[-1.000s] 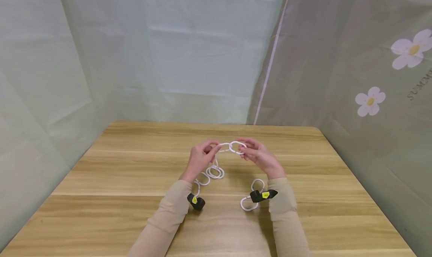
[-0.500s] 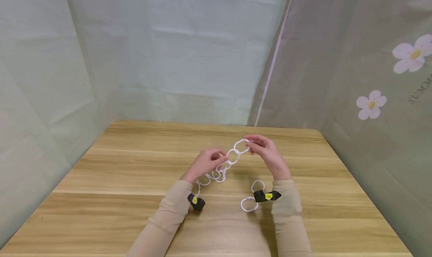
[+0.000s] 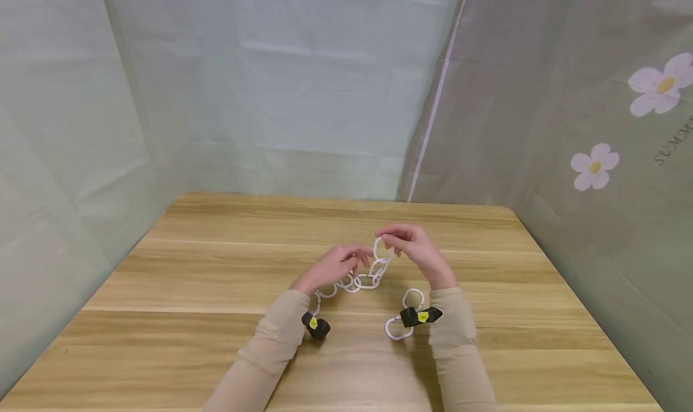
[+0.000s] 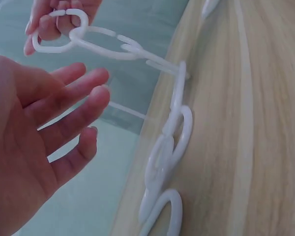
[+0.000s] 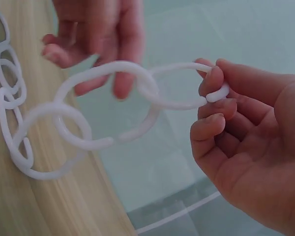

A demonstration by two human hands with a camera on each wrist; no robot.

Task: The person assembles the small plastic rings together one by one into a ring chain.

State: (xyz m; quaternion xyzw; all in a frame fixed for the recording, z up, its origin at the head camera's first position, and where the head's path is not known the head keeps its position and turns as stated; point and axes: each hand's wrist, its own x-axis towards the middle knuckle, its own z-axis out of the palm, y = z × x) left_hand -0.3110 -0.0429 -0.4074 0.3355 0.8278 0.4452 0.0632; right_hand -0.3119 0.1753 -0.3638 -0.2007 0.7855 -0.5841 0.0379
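A chain of white plastic C-shaped links [image 5: 120, 67] runs up from the table to my right hand [image 3: 421, 252]. Thumb and fingertips of that hand pinch the end link [image 5: 179, 105] near its split, with several links hanging below. The rest of the chain [image 4: 177, 93] lies on the wood in a curve toward my left wrist. My left hand [image 3: 334, 267] hovers beside the raised part, its fingers loosely spread and holding nothing, as the left wrist view shows. Part of the chain is hidden behind the left hand and wrist in the head view.
Two more white links, an upper link [image 3: 414, 290] and a lower link [image 3: 399, 338], lie on the wooden table [image 3: 216, 340] by my right wrist, partly covered by the black wrist camera [image 3: 409, 317]. Pale curtains [image 3: 325, 99] hang around the table.
My left hand has let go of the chain and drawn slightly nearer. My right hand first raised the end link outward to the right, then lowered it back left, so more links rest on the table.
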